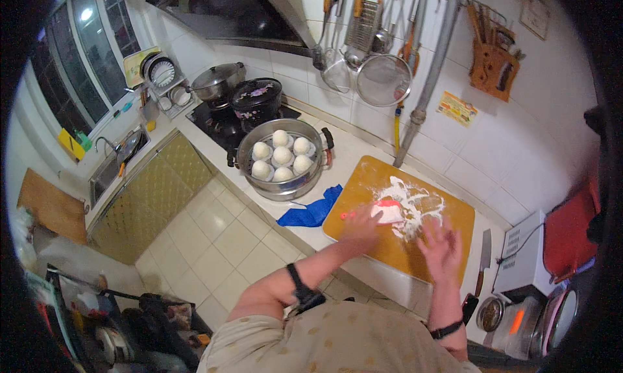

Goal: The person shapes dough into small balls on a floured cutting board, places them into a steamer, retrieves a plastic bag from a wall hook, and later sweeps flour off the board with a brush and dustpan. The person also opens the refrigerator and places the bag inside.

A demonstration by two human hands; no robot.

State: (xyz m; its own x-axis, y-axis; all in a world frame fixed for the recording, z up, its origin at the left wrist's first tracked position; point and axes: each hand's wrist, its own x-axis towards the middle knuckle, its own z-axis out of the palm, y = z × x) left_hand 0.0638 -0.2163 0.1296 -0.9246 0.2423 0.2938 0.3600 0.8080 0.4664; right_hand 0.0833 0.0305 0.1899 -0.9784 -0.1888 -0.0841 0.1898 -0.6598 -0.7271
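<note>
A tan board (pixel 404 256) lies on the counter before me, dusted with white flour (pixel 416 205). On it rests a flattened, flour-covered piece with a pink-red rim (pixel 388 212), perhaps dough; small red bits lie left of it. My left hand (pixel 361 228) is at the near-left side of this piece, blurred, its fingertips at the edge; whether it grips anything is unclear. Over the right part of the board, my right hand (pixel 442 249) has its fingers spread and holds nothing. A steamer pot (pixel 279 190) to the left holds several round white buns (pixel 282 156) on small papers.
A blue cloth (pixel 311 211) lies between steamer and board. The knife (pixel 485 251) is at the board's right, near a white appliance (pixel 523 256) and a round jar (pixel 491 313). A black lidded pot (pixel 256 98) stands on the cooktop. Utensils and a sieve (pixel 384 80) hang above.
</note>
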